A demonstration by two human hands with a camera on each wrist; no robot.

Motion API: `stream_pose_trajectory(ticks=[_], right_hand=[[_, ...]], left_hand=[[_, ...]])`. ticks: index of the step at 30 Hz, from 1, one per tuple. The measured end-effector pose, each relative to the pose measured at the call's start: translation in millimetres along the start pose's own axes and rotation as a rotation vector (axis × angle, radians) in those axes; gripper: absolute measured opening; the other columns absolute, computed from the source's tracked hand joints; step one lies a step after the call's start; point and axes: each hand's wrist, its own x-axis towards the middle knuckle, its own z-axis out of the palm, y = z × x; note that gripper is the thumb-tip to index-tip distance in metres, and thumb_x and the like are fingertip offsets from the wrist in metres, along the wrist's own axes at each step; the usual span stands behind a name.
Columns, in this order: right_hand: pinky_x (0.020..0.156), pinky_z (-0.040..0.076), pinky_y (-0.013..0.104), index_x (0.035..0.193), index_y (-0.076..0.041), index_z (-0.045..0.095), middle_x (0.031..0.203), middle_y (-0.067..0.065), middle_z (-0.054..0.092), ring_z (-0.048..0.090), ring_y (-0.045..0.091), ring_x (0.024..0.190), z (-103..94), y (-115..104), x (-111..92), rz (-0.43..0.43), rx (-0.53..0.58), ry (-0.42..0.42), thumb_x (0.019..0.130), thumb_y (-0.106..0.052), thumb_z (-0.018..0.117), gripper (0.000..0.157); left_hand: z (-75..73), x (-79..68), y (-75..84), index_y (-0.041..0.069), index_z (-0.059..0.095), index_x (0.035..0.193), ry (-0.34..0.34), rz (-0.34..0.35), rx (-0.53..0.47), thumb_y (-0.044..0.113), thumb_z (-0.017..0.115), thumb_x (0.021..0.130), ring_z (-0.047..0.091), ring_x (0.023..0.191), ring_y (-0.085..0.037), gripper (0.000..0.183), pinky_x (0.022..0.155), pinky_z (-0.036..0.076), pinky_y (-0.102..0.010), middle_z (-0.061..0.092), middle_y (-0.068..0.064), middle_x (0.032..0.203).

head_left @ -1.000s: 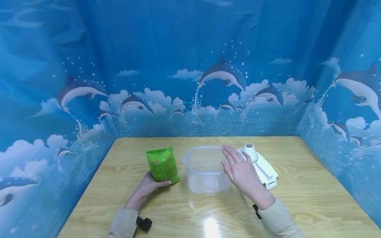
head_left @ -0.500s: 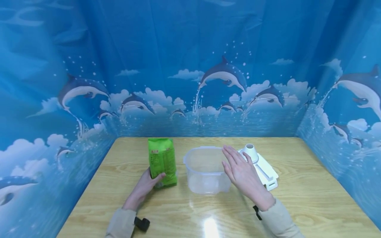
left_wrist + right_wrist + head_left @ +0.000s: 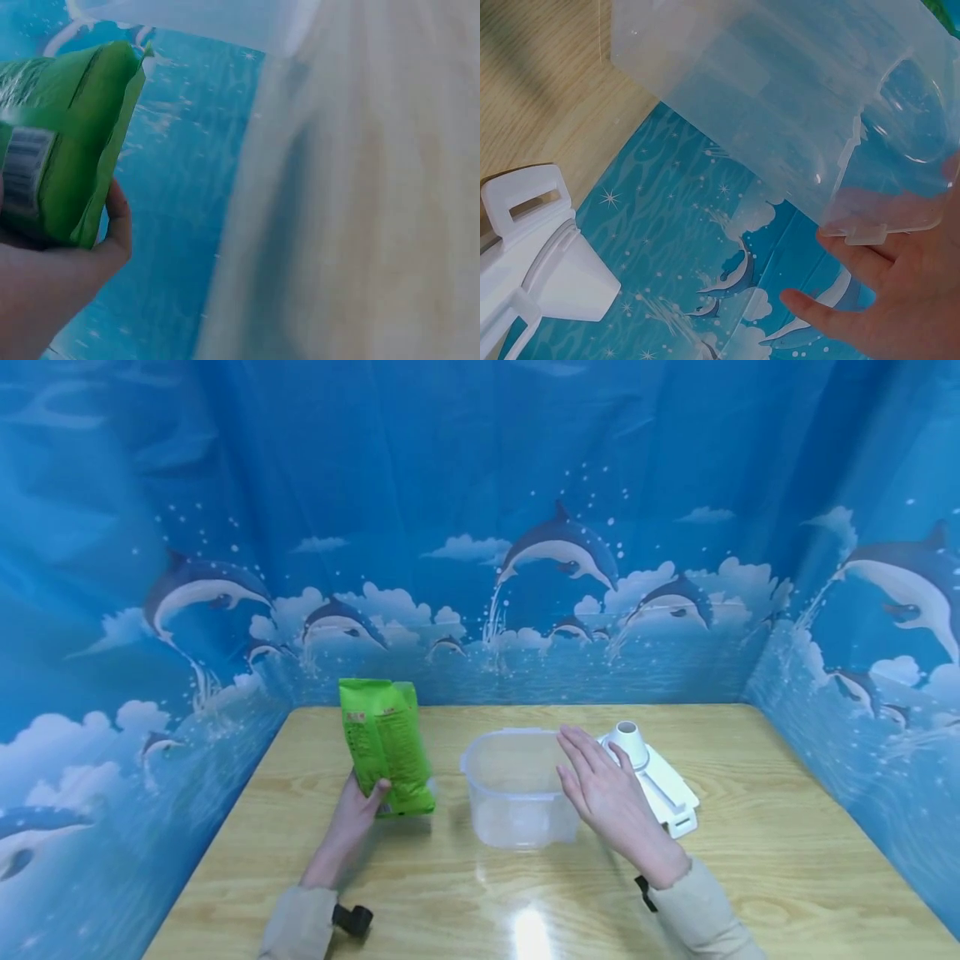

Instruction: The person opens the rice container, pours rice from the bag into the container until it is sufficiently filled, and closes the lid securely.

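My left hand [image 3: 351, 814] grips a green plastic bag [image 3: 386, 743] of packaged food, thumb across its front near the bottom. The bag stands upright, tipped a little to the left, left of the container. Its barcode side [image 3: 26, 169] shows in the left wrist view. A translucent plastic container [image 3: 523, 823] without its lid sits mid-table, its top facing up. My right hand [image 3: 615, 797] lies at its right rim with fingers straight; in the right wrist view the fingertips are right at the rim beside a small tab [image 3: 870, 235].
To the right of the container lies a white lid [image 3: 671, 789] with a cone-shaped spout [image 3: 627, 743], partly behind my right hand. The wooden table [image 3: 780, 860] ends at a blue dolphin-print curtain [image 3: 450, 527] on the back and both sides.
The bag in my left hand has turned more upright, risen and shifted left, away from the container. My right hand, the container and the lid have stayed in place.
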Motion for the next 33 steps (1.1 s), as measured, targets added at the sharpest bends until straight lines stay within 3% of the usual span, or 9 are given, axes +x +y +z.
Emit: stream_pose_trajectory(ticks=[3,6,12,19,23,33], right_hand=[[0.112,0.034,0.062,0.148,-0.003,0.049,0.155,0.013,0.046,0.045,0.031,0.140,0.2,-0.1,0.2,-0.003,-0.003,0.008,0.107,-0.034,0.045,0.052],[0.111,0.035,0.062,0.147,-0.002,0.050,0.154,0.014,0.048,0.047,0.031,0.139,0.9,0.2,-0.5,-0.009,-0.005,0.024,0.107,-0.034,0.045,0.052],[0.113,0.034,0.060,0.148,-0.004,0.050,0.154,0.012,0.048,0.046,0.029,0.140,0.3,0.5,-0.5,-0.015,-0.006,0.028,0.107,-0.035,0.044,0.052],[0.114,0.033,0.061,0.149,-0.004,0.048,0.155,0.012,0.046,0.044,0.029,0.142,-0.8,0.5,0.2,-0.007,-0.008,0.004,0.107,-0.036,0.043,0.053],[0.114,0.034,0.061,0.149,-0.004,0.048,0.155,0.012,0.047,0.044,0.029,0.142,-0.3,-0.1,1.0,-0.009,-0.011,0.007,0.106,-0.035,0.044,0.053],[0.114,0.032,0.061,0.149,-0.003,0.048,0.156,0.013,0.045,0.044,0.030,0.142,-0.7,0.3,0.6,-0.002,-0.004,-0.002,0.107,-0.036,0.043,0.054]], left_hand=[[0.4,-0.3,11.1,-0.007,0.040,0.139,0.046,0.069,-0.026,0.054,0.054,0.096,0.064,0.089,-0.002,0.076,0.080,0.053,-0.019,0.062,-0.005,0.110],[3.4,-0.2,22.9,-0.008,0.045,0.133,0.090,0.126,-0.033,0.062,0.052,0.093,0.063,0.085,-0.003,0.081,0.076,0.053,-0.018,0.061,0.004,0.101],[14.7,-2.2,43.4,-0.003,0.054,0.117,0.145,0.171,-0.008,0.067,0.041,0.096,0.056,0.078,-0.007,0.074,0.070,0.047,-0.020,0.055,0.002,0.089],[28.0,-7.7,60.8,0.005,0.054,0.103,0.127,0.115,-0.009,0.069,0.043,0.094,0.047,0.074,-0.011,0.066,0.068,0.043,-0.023,0.047,0.001,0.082],[30.7,-10.5,67.6,0.004,0.057,0.103,0.104,0.092,-0.015,0.062,0.045,0.099,0.050,0.074,-0.011,0.059,0.070,0.046,-0.023,0.050,0.001,0.081],[32.6,-13.6,79.9,0.006,0.057,0.089,0.026,0.025,0.019,0.047,0.044,0.107,0.058,0.059,-0.011,0.047,0.053,0.049,-0.024,0.056,0.002,0.070]])
